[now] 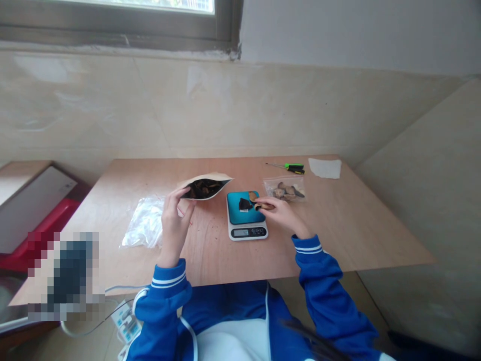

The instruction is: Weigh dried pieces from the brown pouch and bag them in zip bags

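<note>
My left hand [173, 225] grips the edge of an open foil-lined pouch [205, 187], which holds dark dried pieces. My right hand [281, 215] pinches a tan dried piece [266, 206] above the right side of a white digital kitchen scale [247, 231]. The scale has a blue top [236, 210], and a dark dried piece [245, 204] lies on it. A small tan piece [252, 196] rests by my right fingertips. Just beyond my right hand, a clear zip bag [283, 189] holds several tan pieces.
On the wooden tabletop [338, 220] lie a green-handled screwdriver [294, 168], a white paper sheet [325, 168] and a crumpled clear plastic bag [145, 223]. A tiled wall stands behind. A power strip [126, 321] sits below the front edge, and a red object [45, 230] is at left.
</note>
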Demonstrator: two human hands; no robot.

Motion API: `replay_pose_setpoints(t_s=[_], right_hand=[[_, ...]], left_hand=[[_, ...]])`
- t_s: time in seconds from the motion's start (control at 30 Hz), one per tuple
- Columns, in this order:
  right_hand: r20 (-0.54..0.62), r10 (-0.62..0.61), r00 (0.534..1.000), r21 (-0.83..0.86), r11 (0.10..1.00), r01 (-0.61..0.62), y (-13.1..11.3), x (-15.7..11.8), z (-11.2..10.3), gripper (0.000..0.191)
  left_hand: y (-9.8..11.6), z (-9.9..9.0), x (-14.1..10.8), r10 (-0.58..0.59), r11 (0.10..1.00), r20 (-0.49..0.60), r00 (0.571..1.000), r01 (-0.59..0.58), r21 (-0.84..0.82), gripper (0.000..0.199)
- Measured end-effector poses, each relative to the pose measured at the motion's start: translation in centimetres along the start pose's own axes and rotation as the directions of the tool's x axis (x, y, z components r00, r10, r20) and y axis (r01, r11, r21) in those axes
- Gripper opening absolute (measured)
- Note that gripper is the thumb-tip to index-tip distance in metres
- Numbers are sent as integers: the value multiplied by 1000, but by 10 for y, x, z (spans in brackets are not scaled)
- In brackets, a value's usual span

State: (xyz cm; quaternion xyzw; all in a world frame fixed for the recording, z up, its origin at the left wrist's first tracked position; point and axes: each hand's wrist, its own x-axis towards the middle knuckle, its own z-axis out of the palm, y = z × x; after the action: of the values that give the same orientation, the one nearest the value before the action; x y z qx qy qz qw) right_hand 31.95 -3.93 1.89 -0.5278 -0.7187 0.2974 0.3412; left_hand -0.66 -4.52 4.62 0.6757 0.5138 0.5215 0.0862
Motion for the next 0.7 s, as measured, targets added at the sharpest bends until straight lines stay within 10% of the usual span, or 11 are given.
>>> replay_pose_setpoints(t_s=[0.43,0.7], right_hand=[[107,-240,965,-468,844,262,-17,14,69,11],[-10,-246,969,-301,925,232,-32,4,41,15]], left_hand=[[4,-2,-3,-2,1000,19,1000,2,1,32],[2,-1,-3,-5,1000,21,1000,5,2,33]])
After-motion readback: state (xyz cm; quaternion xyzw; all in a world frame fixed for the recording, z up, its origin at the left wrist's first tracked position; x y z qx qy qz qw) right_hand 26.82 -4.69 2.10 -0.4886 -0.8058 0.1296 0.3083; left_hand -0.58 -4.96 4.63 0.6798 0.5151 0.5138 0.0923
